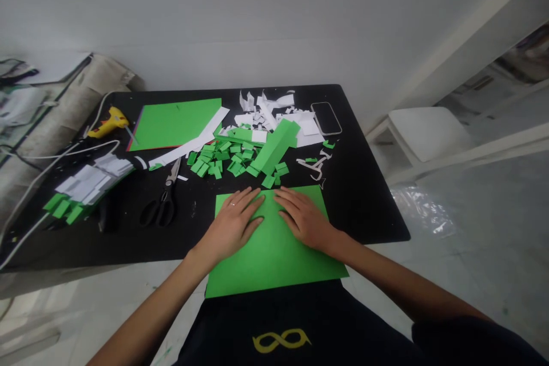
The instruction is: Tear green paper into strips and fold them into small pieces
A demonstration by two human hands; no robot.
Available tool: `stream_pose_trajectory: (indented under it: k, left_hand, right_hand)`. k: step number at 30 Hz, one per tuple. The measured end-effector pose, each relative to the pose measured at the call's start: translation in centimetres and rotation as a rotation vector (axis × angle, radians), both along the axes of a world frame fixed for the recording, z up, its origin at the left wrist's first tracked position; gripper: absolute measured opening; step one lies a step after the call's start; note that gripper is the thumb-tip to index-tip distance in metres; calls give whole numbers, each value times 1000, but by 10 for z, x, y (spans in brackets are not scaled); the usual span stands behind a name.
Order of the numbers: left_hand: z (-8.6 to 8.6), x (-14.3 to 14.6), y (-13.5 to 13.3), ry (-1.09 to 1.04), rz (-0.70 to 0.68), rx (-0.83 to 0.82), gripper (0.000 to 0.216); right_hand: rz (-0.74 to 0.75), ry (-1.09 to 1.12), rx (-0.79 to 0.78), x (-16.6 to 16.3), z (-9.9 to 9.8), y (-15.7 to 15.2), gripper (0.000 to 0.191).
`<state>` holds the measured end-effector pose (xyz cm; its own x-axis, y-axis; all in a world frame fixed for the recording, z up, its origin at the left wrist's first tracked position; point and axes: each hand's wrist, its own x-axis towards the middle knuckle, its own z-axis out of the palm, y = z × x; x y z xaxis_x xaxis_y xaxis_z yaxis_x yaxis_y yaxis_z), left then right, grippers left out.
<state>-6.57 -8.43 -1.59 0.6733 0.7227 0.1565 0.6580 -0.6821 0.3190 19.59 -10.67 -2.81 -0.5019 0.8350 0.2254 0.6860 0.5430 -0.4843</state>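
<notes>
A green sheet of paper lies at the front of the black table, its near part reaching past the edge toward my body. Flat on its upper left part rests my left hand, fingers stretched out, a ring on one finger. My right hand presses on the upper right part, fingers also extended. Neither hand grips anything. Just beyond the fingertips are a heap of small folded green paper pieces and a long green paper strip.
Black-handled scissors lie left of the sheet. Farther left are stacked white-and-green paper pieces and a yellow glue gun. Behind are green sheets, white paper scraps and a phone. A white stool stands right.
</notes>
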Motion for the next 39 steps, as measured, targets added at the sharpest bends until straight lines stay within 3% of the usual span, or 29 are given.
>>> stream_pose_trajectory:
  k: [5,8,39]
  left_hand:
    - [-13,2,-13,59,13,12,80]
    - [-15,3,-18,76,21,26,88]
    - [-15,8,-27,91,100,66,82]
  right_hand:
    - [-17,-83,-17,-3,-2,-3,55]
    - [-37,-141,-8,-5,-2,-6,56]
    - [-83,-196,9,-9,-4,-10,58]
